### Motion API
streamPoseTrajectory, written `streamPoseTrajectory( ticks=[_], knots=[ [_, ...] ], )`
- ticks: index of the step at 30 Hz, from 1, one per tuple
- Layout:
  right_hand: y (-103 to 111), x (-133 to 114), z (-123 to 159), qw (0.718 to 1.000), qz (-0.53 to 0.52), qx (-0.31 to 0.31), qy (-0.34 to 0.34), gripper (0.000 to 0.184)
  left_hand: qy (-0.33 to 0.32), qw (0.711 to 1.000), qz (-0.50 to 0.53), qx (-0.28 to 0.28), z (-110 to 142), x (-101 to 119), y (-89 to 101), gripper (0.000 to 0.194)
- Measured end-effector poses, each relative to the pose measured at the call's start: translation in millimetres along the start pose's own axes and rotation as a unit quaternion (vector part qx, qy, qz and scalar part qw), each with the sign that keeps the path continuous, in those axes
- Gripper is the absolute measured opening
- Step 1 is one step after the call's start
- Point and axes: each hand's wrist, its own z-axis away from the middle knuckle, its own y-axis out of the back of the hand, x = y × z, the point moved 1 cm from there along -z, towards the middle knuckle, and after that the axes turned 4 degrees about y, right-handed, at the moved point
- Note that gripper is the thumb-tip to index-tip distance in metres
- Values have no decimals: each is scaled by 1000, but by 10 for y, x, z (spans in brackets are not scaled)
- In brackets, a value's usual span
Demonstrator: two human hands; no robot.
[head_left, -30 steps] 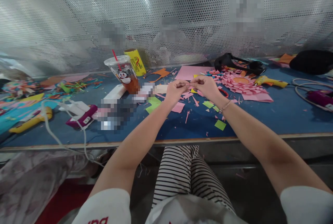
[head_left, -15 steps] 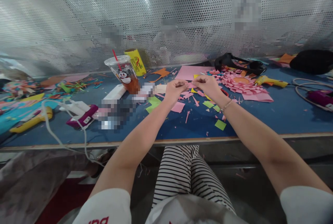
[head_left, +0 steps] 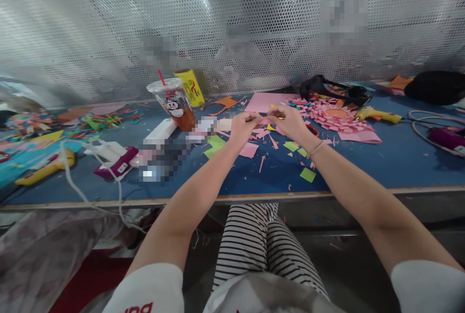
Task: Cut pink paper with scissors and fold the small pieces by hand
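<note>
Between my two hands a small piece of pink paper [head_left: 265, 119] is held just above the blue table [head_left: 265, 177]. My left hand [head_left: 245, 126] pinches its left end with thumb and fingers. From the other side my right hand [head_left: 288, 120] pinches the right end. Pink and yellow scraps lie under the fingers, and a larger pink sheet [head_left: 269, 101] is behind them. Right of my right hand sits a fringed pink paper flower [head_left: 336, 117] with an orange centre. Red-handled scissors [head_left: 312, 130] are partly hidden behind my right wrist.
A plastic cup [head_left: 174, 104] with a brown drink and red straw leans left of centre beside a yellow box [head_left: 191, 87]. Yellow glue guns [head_left: 379, 114] lie at both sides, near purple power strips [head_left: 115, 163] with cables. Green paper pieces [head_left: 308, 174] are near the front edge.
My hands stay almost in place, with only a slight shift of the fingers on the pink paper. The view has moved very little.
</note>
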Motion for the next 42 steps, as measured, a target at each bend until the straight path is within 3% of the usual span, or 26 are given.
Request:
streamPoseTrajectory(
  ticks=[4, 7, 13, 16, 21, 30, 35, 42],
  knots=[
    [22, -113, 30, 984, 99, -51, 140, 35, 5, 1000, -11, 17, -1, 20, 20, 14],
    [25, -120, 32, 977, 123, -64, 163, 26, 11, 1000, -4, 16, 5, 24, 16, 16],
    [22, -48, 18, 985, 133, -26, 110, 20, 32, 996, 78, -24, 4, 0, -22, 27],
    [4, -29, 15, 990, 127, -3, 62, 17, 16, 999, 40, -31, -3, -10, -23, 34],
    [-76, 30, 8, 1000, -6, 0, -21, 6, -33, 997, -59, -31, 1, -9, -29, 31],
    [-157, 138, -15, 970, -196, 7, -141, 12, -28, 998, -52, -37, 3, -7, -44, 23],
    [-168, 160, -25, 958, -231, 21, -170, 15, 7, 999, -1, -34, -46, -61, -28, 27],
    [-141, 142, -17, 959, -241, 8, -149, 19, 15, 998, 31, -46, -20, -43, -34, 27]
  ],
)
